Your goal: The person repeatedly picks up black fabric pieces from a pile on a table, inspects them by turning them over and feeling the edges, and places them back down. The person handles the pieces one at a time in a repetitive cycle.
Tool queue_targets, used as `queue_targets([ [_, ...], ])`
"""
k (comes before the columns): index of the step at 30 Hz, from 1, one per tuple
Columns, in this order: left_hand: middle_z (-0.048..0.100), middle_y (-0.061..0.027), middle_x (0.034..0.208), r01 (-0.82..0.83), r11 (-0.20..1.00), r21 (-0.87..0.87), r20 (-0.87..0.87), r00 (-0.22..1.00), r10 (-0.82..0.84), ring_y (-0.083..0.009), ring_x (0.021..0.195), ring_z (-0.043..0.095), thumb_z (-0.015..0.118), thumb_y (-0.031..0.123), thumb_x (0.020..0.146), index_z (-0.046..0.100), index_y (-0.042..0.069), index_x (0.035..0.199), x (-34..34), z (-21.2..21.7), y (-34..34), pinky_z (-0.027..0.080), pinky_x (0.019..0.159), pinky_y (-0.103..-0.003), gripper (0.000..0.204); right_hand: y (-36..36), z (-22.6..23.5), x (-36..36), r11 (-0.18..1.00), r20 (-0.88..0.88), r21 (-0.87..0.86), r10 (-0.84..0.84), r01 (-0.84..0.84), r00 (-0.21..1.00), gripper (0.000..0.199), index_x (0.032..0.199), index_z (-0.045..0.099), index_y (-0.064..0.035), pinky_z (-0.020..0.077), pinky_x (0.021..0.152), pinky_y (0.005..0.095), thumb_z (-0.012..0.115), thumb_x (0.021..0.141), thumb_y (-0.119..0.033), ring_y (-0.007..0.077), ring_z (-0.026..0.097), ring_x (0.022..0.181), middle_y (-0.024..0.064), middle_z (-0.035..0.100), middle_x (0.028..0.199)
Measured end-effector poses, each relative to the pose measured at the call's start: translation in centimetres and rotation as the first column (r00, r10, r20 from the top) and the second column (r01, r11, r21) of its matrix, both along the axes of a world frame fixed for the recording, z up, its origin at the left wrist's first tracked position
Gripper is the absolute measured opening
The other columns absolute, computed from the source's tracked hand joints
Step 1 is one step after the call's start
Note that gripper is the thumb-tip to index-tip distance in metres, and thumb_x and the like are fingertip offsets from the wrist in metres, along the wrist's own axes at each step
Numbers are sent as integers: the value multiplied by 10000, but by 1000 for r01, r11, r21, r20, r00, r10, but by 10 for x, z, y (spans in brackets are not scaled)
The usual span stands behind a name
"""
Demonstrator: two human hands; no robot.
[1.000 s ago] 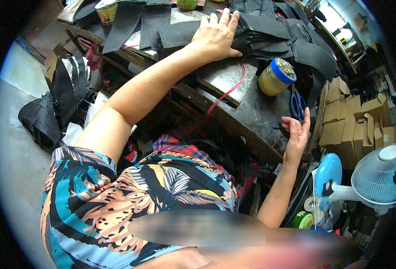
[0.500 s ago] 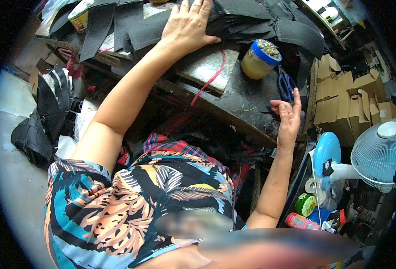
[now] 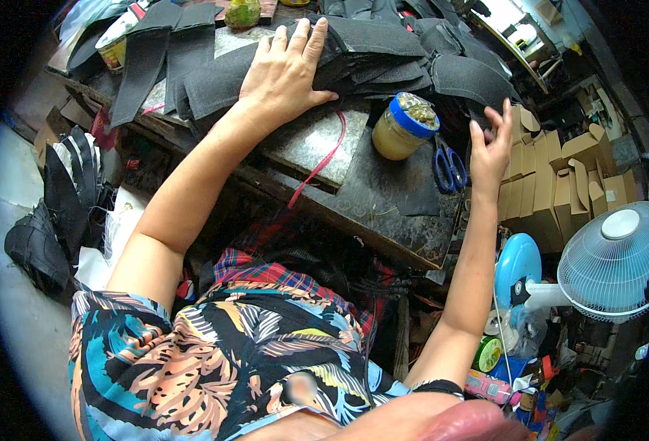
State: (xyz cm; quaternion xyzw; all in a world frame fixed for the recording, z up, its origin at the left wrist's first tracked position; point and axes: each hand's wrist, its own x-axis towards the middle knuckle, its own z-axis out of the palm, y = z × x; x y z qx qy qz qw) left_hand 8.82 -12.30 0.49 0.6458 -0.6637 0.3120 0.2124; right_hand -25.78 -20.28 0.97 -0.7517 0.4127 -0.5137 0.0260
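Observation:
My left hand [image 3: 284,77] lies flat with fingers spread on a pile of dark grey fabric pieces [image 3: 372,48] along the far side of the worktable. In the air by the table's right side is my right hand [image 3: 492,151], its fingers loosely apart and nothing seen in it. Beside that hand rest blue-handled scissors [image 3: 449,167]. Left of them stands a jar with a blue rim [image 3: 401,132], holding something yellowish. A pink-red strip [image 3: 329,156] hangs over the table's near edge, below my left hand.
Brown cardboard boxes [image 3: 552,180] are stacked to the right of the table, with a blue-and-white fan [image 3: 607,257] nearer me. At the far left of the table sits a paper cup [image 3: 115,48]. Black fabric bundles [image 3: 41,246] lie on the left.
My right hand has moved up and outward, past the scissors toward the hanging fabric at the right. My left hand stays on the pile. The view has shifted a little.

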Motion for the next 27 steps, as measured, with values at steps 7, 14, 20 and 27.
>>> queue_targets([
  [7, 400, -223, 1508, 21, 1000, -2, -32, 999, -21, -429, 1328, 445, 772, 597, 708, 211, 21, 1556, -3, 7, 7, 343, 1127, -478, 1169, -67, 14, 41, 958, -50, -199, -222, 208, 974, 818, 1514, 349, -95, 342, 1105, 482, 763, 818, -211, 382, 438, 1293, 182, 544, 1361],
  [14, 402, -224, 1508, 21, 1000, -1, -37, 999, -21, -420, 1333, 442, 770, 604, 705, 224, 17, 1552, -5, 13, 12, 338, 1127, -475, 1166, -74, -19, 65, 880, -83, -366, -355, 302, 931, 827, 1529, 337, -157, 282, 1128, 545, 734, 816, -288, 365, 420, 1324, 148, 523, 1379],
  [20, 411, -226, 1503, 23, 1000, -2, -38, 999, -23, -415, 1322, 453, 765, 610, 709, 242, 7, 1544, -1, 15, 16, 351, 1114, -466, 1155, -66, -29, 61, 878, -115, -350, -387, 328, 915, 825, 1533, 338, -199, 250, 1131, 596, 725, 815, -325, 336, 418, 1347, 90, 516, 1396],
  [27, 412, -225, 1502, 20, 1000, 9, -26, 999, -20, -416, 1319, 455, 761, 617, 711, 260, 12, 1539, -1, 15, 16, 351, 1115, -463, 1141, -60, -26, 65, 874, -212, -363, -414, 322, 885, 807, 1506, 386, -213, 228, 1139, 630, 715, 772, -273, 319, 388, 1376, 72, 495, 1429],
])
